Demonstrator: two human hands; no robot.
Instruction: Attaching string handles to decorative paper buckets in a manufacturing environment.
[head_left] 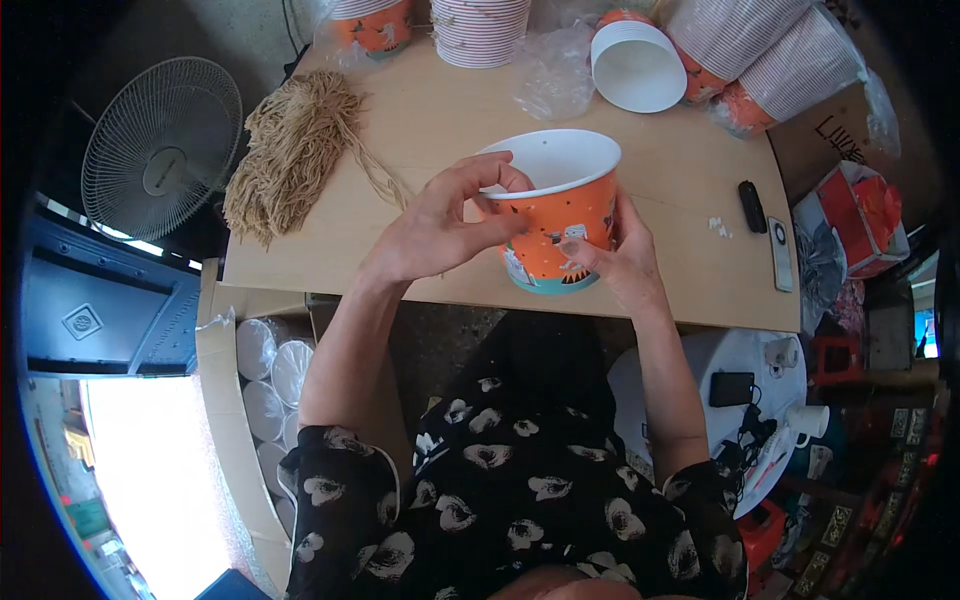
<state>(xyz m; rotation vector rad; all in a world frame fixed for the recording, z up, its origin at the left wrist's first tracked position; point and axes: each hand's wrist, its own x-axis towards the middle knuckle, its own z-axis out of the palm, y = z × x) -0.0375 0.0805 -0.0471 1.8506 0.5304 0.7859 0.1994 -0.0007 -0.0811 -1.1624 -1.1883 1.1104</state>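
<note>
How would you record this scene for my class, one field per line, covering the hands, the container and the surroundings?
Container: orange paper bucket, white inside, patterned outside
Left hand: at the bucket's rim; firmness of grip unclear
Right hand: holding the bucket's right side, thumb in front
Table: light brown
On table, left: tan cord bundle
On table, far side: stacked containers
Beyond table, left: fan
</note>
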